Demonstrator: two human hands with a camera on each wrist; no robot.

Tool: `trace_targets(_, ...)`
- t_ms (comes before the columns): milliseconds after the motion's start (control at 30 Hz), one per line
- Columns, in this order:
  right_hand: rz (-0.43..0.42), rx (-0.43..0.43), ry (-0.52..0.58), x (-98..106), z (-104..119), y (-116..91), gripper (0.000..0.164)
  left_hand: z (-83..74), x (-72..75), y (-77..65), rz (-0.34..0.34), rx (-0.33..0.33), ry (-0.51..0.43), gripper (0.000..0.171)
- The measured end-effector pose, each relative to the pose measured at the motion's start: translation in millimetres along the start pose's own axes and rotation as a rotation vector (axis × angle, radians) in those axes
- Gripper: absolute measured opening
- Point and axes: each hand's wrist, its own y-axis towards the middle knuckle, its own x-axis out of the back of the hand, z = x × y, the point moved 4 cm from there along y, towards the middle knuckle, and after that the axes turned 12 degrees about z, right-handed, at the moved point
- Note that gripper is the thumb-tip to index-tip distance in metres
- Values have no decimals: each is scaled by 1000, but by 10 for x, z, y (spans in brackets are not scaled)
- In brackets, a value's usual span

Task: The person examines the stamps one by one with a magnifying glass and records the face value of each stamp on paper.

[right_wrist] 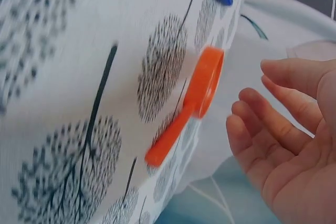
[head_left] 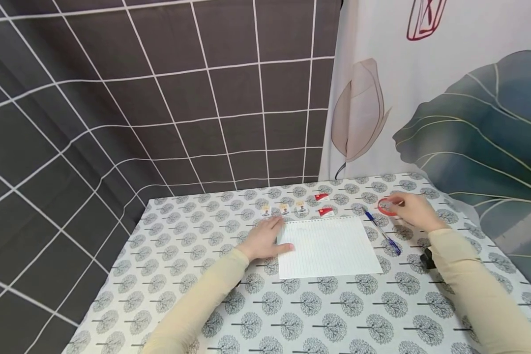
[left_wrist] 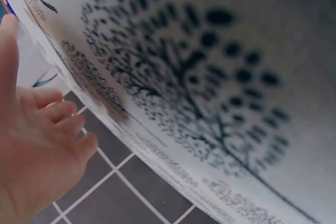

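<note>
Tablecloth (head_left: 192,275) printed with grey trees spreads across the lower frame of the head view, bearing lined paper (head_left: 329,250) right of centre, with the left hand (head_left: 266,240) resting at its left edge, fingers extended and clasping nothing. Toward the right side, the right hand (head_left: 415,211) is loose and empty, with an orange magnifying glass (right_wrist: 194,103) just left of its fingers on the cloth (they overlap the ring in the head view, yet the right wrist view shows a gap). Between that tool and the paper lies a blue-ended pen (head_left: 382,231), while two red-and-white cards (head_left: 325,212) and three small picture cards (head_left: 284,209) sit above the paper.
</note>
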Motion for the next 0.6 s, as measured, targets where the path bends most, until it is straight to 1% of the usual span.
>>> trace_targets(133, -34, -20, -20, 64, -140, -48, 38, 24, 59, 36, -48, 9, 65, 91)
trace_targets(233, -41, -41, -20, 87, -249, -91, 41, 22, 104, 85, -83, 8, 127, 88)
trace_targets(300, -31, -67, -18, 96, -297, -119, 44, 11, 132, 125, -86, 18, 154, 87)
trace_targets(467, -7, -126, -32, 104, -379, -171, 46, -49, 200, 243, -84, 40, 172, 86)
trace_targets(600, 20, -148, -41, 105, -455, -194, 49, -113, 231, 340, -84, 20, 167, 85)
